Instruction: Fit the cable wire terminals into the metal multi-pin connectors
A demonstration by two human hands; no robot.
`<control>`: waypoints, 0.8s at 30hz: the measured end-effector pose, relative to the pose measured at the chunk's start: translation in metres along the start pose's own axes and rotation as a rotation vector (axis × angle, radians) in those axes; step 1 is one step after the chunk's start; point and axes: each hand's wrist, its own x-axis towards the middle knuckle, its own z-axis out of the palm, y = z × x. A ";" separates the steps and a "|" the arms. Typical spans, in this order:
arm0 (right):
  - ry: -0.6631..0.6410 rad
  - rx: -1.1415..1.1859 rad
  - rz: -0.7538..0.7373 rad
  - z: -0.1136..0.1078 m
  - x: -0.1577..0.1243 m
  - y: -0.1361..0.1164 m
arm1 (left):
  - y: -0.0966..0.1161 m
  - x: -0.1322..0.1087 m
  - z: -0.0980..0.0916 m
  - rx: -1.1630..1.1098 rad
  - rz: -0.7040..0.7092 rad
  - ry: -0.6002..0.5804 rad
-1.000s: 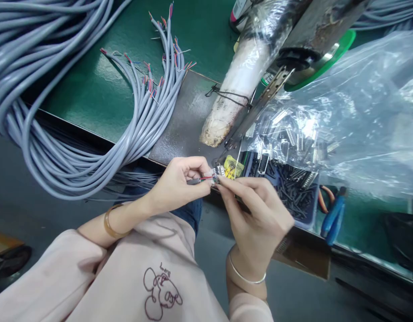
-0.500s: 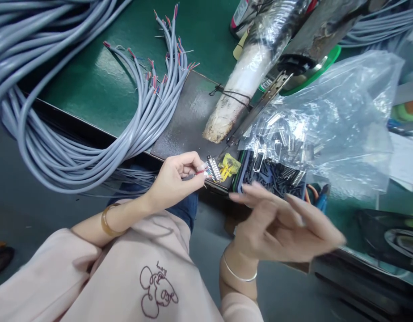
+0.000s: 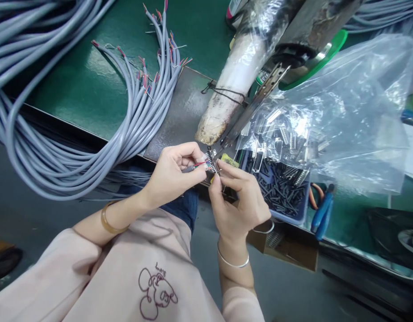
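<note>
My left hand (image 3: 174,172) is closed on the end of a grey cable (image 3: 189,168), its red and coloured wires pointing right into a small metal connector (image 3: 211,162). My right hand (image 3: 238,197) has its fingers pinched at the connector's lower edge, thumb and forefinger touching it. Both hands meet at the front edge of the green bench (image 3: 102,94), just below a dark metal plate (image 3: 183,116). A yellow piece (image 3: 228,159) lies just behind the connector.
A thick bundle of grey cables (image 3: 75,125) with stripped ends loops over the left. A white wrapped tool (image 3: 231,89) leans over the plate. A blue tray of black parts (image 3: 283,188) sits under a clear plastic bag (image 3: 340,107). Blue-handled pliers (image 3: 322,212) lie at right.
My right hand, which had swung away to the right with fingers spread, has come back and pinched the connector. The left hand has kept the cable end in place.
</note>
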 end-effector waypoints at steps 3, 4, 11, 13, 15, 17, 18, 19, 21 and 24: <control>0.002 0.008 0.006 0.000 0.002 0.000 | 0.002 0.001 0.000 -0.001 0.003 0.015; 0.003 0.012 0.008 -0.001 0.002 0.000 | 0.003 0.001 0.000 -0.002 0.001 0.017; -0.015 0.019 0.016 -0.004 0.003 -0.002 | 0.007 -0.001 0.000 -0.022 -0.018 0.015; -0.021 0.000 -0.008 -0.005 0.002 -0.002 | 0.006 0.000 -0.001 -0.032 -0.039 0.014; -0.034 -0.026 -0.039 -0.006 0.001 -0.002 | 0.005 0.001 -0.002 -0.035 -0.076 0.005; -0.056 -0.047 -0.065 -0.006 0.000 -0.002 | 0.004 0.002 -0.002 -0.035 -0.116 -0.005; -0.067 -0.052 -0.075 -0.006 -0.001 -0.002 | 0.003 0.002 -0.003 -0.037 -0.133 -0.009; -0.075 -0.050 -0.080 -0.007 -0.001 -0.002 | 0.003 0.001 -0.003 -0.044 -0.146 -0.012; -0.067 -0.013 -0.066 -0.009 -0.005 0.000 | 0.003 0.000 -0.002 -0.066 -0.170 -0.019; -0.050 0.155 0.067 -0.018 -0.013 0.005 | 0.003 -0.006 -0.004 -0.126 -0.254 -0.074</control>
